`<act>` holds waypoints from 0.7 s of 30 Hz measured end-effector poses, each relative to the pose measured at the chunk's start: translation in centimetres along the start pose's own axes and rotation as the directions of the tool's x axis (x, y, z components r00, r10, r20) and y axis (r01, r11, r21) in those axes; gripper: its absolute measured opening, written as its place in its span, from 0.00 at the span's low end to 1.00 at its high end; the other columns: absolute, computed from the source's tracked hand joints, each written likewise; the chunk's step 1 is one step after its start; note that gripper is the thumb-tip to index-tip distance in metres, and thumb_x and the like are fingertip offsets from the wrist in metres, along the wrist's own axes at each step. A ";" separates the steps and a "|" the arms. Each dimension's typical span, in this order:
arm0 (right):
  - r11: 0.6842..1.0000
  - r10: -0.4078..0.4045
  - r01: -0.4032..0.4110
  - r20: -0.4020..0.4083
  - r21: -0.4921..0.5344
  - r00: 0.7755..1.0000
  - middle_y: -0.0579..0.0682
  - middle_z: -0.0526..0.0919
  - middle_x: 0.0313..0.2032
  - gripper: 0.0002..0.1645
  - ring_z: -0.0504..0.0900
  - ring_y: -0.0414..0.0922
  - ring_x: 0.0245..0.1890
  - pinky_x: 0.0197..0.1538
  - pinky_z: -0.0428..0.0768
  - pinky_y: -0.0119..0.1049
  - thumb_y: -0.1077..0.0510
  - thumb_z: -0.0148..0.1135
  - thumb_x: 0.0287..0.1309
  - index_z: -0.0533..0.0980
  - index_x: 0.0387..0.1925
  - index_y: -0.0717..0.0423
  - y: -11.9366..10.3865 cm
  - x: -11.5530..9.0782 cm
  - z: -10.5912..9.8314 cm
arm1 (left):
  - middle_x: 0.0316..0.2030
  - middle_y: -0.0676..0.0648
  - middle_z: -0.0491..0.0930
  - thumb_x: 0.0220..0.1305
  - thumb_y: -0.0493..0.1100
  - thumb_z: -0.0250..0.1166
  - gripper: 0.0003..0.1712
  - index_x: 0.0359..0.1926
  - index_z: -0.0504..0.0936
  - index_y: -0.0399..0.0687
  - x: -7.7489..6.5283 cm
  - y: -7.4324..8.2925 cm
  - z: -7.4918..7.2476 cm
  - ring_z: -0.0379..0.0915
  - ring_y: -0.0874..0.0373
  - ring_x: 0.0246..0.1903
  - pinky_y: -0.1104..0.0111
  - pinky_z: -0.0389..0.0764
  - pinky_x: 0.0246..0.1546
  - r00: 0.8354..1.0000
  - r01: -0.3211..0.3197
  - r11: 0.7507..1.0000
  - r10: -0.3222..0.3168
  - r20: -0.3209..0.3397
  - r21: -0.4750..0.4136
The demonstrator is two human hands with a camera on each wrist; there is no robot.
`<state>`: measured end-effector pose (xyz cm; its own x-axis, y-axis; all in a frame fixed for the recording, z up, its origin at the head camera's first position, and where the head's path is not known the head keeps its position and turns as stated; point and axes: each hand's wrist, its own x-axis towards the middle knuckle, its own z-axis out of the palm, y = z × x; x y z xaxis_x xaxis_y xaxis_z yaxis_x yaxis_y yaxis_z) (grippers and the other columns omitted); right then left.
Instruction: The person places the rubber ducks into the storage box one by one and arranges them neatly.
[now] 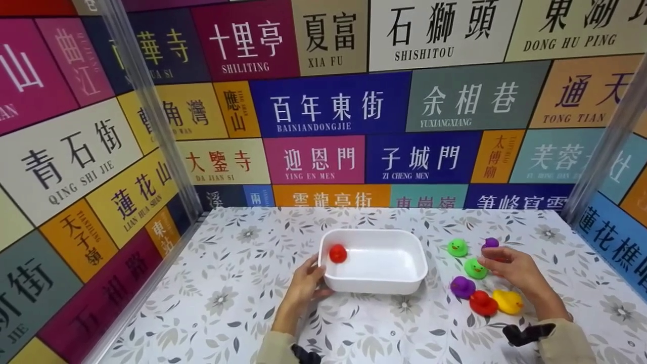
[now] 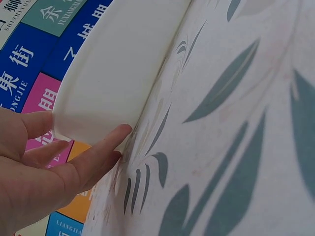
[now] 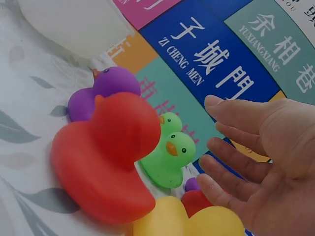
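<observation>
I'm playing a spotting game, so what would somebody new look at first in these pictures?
Probably the bright wall of coloured signs behind the table. Next, perhaps, the white box on the table, with a red toy at its left end. Then the green, purple, red and yellow ducks right of the box, close to the right hand.

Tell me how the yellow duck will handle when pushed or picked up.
The yellow duck is probably light, judging by its toy-like molded look. Its smooth surface may be slightly slippery. Pushed, it would likely wobble or turn rather than roll, its outline being rounded but uneven.
</observation>
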<state>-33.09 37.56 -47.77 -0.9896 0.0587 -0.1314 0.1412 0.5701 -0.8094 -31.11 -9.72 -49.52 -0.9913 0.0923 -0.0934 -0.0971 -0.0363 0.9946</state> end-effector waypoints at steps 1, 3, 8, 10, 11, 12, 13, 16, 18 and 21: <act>1.000 -0.004 0.004 0.000 -0.009 1.000 0.66 0.70 0.68 0.47 0.78 0.53 0.58 0.52 0.82 0.29 0.32 0.62 0.61 0.66 0.70 0.59 0.1 0.0 0.1 | 0.70 0.29 0.65 0.77 0.41 0.50 0.32 0.77 0.55 0.39 0.0 0.0 0.0 0.73 0.37 0.63 0.57 0.88 0.45 1.000 -0.002 1.000 0.002 0.000 0.003; 1.000 -0.005 0.005 -0.005 -0.028 1.000 0.67 0.71 0.67 0.47 0.78 0.54 0.58 0.54 0.82 0.33 0.32 0.62 0.62 0.67 0.70 0.59 0.2 0.0 0.1 | 0.69 0.29 0.66 0.77 0.42 0.50 0.32 0.77 0.56 0.39 0.0 -0.1 0.0 0.75 0.38 0.62 0.57 0.88 0.45 1.000 -0.005 1.000 0.005 -0.002 0.009; 0.999 0.003 -0.003 -0.001 -0.037 1.000 0.66 0.73 0.65 0.46 0.79 0.52 0.55 0.56 0.82 0.41 0.33 0.62 0.62 0.67 0.70 0.59 0.4 0.1 0.3 | 0.69 0.30 0.67 0.77 0.43 0.51 0.32 0.77 0.56 0.41 0.1 -0.1 0.0 0.76 0.41 0.61 0.57 0.87 0.46 1.000 0.012 1.000 -0.011 -0.012 0.026; 0.999 -0.004 0.004 0.004 -0.035 1.000 0.67 0.74 0.64 0.46 0.80 0.51 0.54 0.55 0.84 0.40 0.34 0.63 0.62 0.67 0.70 0.61 0.5 0.2 0.4 | 0.69 0.30 0.67 0.77 0.43 0.50 0.32 0.77 0.57 0.41 0.1 -0.1 0.0 0.76 0.40 0.61 0.56 0.87 0.47 1.000 0.013 1.000 -0.012 -0.013 0.028; 0.999 -0.008 0.008 0.006 -0.033 1.000 0.67 0.74 0.64 0.46 0.80 0.50 0.53 0.55 0.84 0.39 0.35 0.64 0.62 0.67 0.69 0.61 0.5 0.2 0.5 | 0.69 0.29 0.67 0.77 0.43 0.50 0.32 0.77 0.57 0.41 0.1 -0.1 0.0 0.76 0.40 0.61 0.56 0.87 0.47 1.000 0.013 0.999 -0.013 -0.013 0.031; 0.999 -0.011 0.012 0.007 -0.033 1.000 0.67 0.74 0.63 0.46 0.80 0.49 0.52 0.54 0.84 0.38 0.35 0.65 0.61 0.67 0.69 0.61 0.6 0.2 0.6 | 0.70 0.30 0.66 0.77 0.43 0.50 0.31 0.77 0.57 0.42 0.1 -0.1 0.0 0.76 0.41 0.61 0.57 0.87 0.47 1.000 0.018 0.999 -0.018 -0.016 0.033; 0.999 -0.012 0.012 0.008 -0.034 1.000 0.66 0.75 0.63 0.46 0.81 0.49 0.52 0.53 0.85 0.37 0.36 0.65 0.61 0.67 0.69 0.61 0.6 0.2 0.7 | 0.70 0.30 0.66 0.77 0.44 0.50 0.31 0.77 0.57 0.43 0.1 -0.1 0.0 0.76 0.41 0.61 0.57 0.87 0.47 1.000 0.021 0.999 -0.021 -0.017 0.034; 0.999 -0.017 0.017 0.009 -0.037 1.000 0.66 0.75 0.62 0.46 0.80 0.48 0.52 0.52 0.85 0.36 0.36 0.66 0.61 0.68 0.69 0.62 0.7 0.3 0.9 | 0.70 0.30 0.66 0.77 0.44 0.51 0.31 0.77 0.57 0.43 0.1 -0.1 0.0 0.76 0.40 0.61 0.57 0.87 0.47 0.999 0.026 0.999 -0.026 -0.021 0.026; 0.999 -0.008 0.008 0.005 -0.040 1.000 0.66 0.75 0.62 0.46 0.79 0.50 0.53 0.52 0.84 0.36 0.37 0.66 0.60 0.68 0.69 0.61 0.7 0.4 1.0 | 0.70 0.30 0.66 0.77 0.44 0.51 0.32 0.77 0.57 0.43 0.0 0.0 0.0 0.76 0.40 0.61 0.57 0.87 0.46 0.999 0.028 0.999 -0.028 -0.023 0.021; 0.998 0.002 -0.002 0.000 -0.058 1.000 0.67 0.74 0.62 0.46 0.77 0.53 0.54 0.52 0.81 0.38 0.37 0.67 0.60 0.68 0.69 0.61 0.7 0.4 1.1 | 0.70 0.29 0.66 0.77 0.43 0.51 0.32 0.77 0.57 0.42 0.0 -0.1 0.0 0.76 0.39 0.61 0.56 0.87 0.47 1.000 0.025 1.000 -0.025 -0.019 0.012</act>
<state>-33.38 37.13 -49.01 -0.9893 0.0601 -0.1331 0.1417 0.6168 -0.7743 -31.10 -9.74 -49.57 -0.9902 0.0740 -0.1187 -0.1206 -0.0222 0.9924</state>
